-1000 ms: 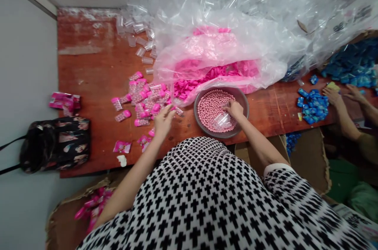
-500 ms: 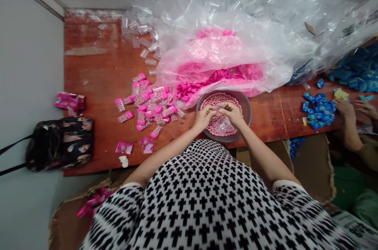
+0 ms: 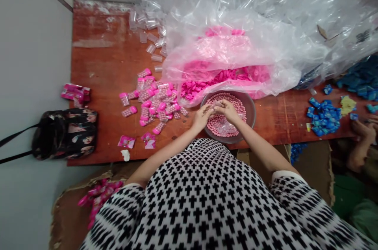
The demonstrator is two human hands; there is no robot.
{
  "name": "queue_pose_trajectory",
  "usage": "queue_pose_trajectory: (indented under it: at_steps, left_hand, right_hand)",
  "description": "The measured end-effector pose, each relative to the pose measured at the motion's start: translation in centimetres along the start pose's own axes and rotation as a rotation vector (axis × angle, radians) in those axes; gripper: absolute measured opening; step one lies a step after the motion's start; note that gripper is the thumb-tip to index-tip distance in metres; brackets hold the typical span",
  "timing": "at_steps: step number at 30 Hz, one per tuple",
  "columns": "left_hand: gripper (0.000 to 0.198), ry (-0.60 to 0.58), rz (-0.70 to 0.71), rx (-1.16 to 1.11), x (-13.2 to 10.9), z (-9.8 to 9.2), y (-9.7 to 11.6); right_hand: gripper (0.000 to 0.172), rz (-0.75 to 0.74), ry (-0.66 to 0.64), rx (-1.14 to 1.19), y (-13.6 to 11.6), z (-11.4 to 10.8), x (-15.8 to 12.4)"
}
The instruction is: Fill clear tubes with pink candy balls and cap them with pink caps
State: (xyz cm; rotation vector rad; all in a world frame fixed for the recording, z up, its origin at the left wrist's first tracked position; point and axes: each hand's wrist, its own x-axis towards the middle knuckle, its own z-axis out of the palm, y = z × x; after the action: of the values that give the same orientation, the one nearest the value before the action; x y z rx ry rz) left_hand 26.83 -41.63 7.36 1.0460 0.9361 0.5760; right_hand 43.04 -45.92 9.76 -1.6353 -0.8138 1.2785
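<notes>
My left hand (image 3: 202, 118) and my right hand (image 3: 226, 111) meet over a dark grey bowl (image 3: 251, 110), fingers closed together. Between their fingertips is a small clear plastic tube (image 3: 217, 104), partly hidden by the fingers. Pink balls (image 3: 226, 97) fill the bowl, with more clear plastic tubes (image 3: 226, 128) lying on top of them. Left of the bowl lies a heap of ball-filled tubes with pink caps (image 3: 162, 103). Behind the bowl, a clear plastic bag (image 3: 265, 45) spreads open with many loose pink caps (image 3: 203, 84) inside.
Empty clear tubes (image 3: 156, 58) lie at the back left. A dark floral bag (image 3: 81, 132) and pink packets (image 3: 75, 92) sit at the left edge. Blue wrapped pieces (image 3: 326, 116) are piled at the right, near another person's hand (image 3: 364, 130). Below is a cardboard box (image 3: 67, 206).
My hands have drawn closer together around the clear tube, my right hand shifting left over the bowl. The other person's hands have moved back to the right. The view has shifted slightly.
</notes>
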Motion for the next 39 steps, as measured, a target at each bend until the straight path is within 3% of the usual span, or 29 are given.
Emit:
queue_pose_trajectory:
  at_steps: [3, 7, 9, 11, 14, 18, 21, 23, 28, 31, 35, 39]
  left_hand:
    - [0.024, 0.010, 0.080, 0.157, 0.1, 0.2, 1.0]
    - [0.010, -0.131, 0.324, 0.545, 0.0, 0.0, 2.6]
    - [0.011, -0.134, 0.382, 0.606, -0.2, -0.2, 3.1]
    - [0.013, -0.088, 0.391, 0.615, -0.4, -0.7, 3.3]
    - [0.014, -0.032, 0.341, 0.615, -1.2, -2.1, 3.1]
    - [0.018, 0.048, 0.265, 0.622, -2.3, -4.3, 2.8]
    - [0.020, 0.072, 0.248, 0.621, -2.5, -4.9, 2.7]
    - [0.022, 0.079, 0.249, 0.606, -2.4, -4.7, 2.6]
    - [0.035, 0.036, 0.203, 0.483, -1.4, -2.9, 1.7]
    - [0.039, -0.027, 0.171, 0.465, -0.9, -1.5, 1.5]
    - [0.030, -0.029, 0.151, 0.528, -0.6, -0.5, 1.9]
    - [0.028, -0.056, 0.245, 0.534, -0.4, -1.1, 2.3]
  right_hand:
    - [0.027, -0.165, -0.074, -0.391, -1.1, 0.3, -1.1]
    - [0.022, -0.375, -0.320, -0.926, -2.2, -1.5, -0.9]
    - [0.018, -0.363, -0.352, -1.108, -2.0, -2.5, 0.0]
    - [0.023, -0.276, -0.255, -1.186, -1.3, -3.3, 1.2]
    - [0.027, -0.180, -0.167, -1.151, 0.6, -3.3, 2.8]
    - [0.014, -0.172, -0.251, -1.029, 3.3, -0.5, 3.5]
    - [0.011, -0.157, -0.263, -0.918, 4.6, 1.2, 2.9]
    - [0.017, -0.139, -0.243, -0.790, 4.9, 1.3, 2.2]
    - [0.025, -0.050, -0.134, -0.087, 4.0, 0.3, 0.1]
    - [0.028, -0.028, -0.095, 0.079, 2.9, 0.5, -0.8]
    - [0.031, -0.058, -0.070, 0.105, 1.7, 1.1, -1.8]
    - [0.039, -0.261, -0.031, -0.173, 0.2, 0.5, -2.5]
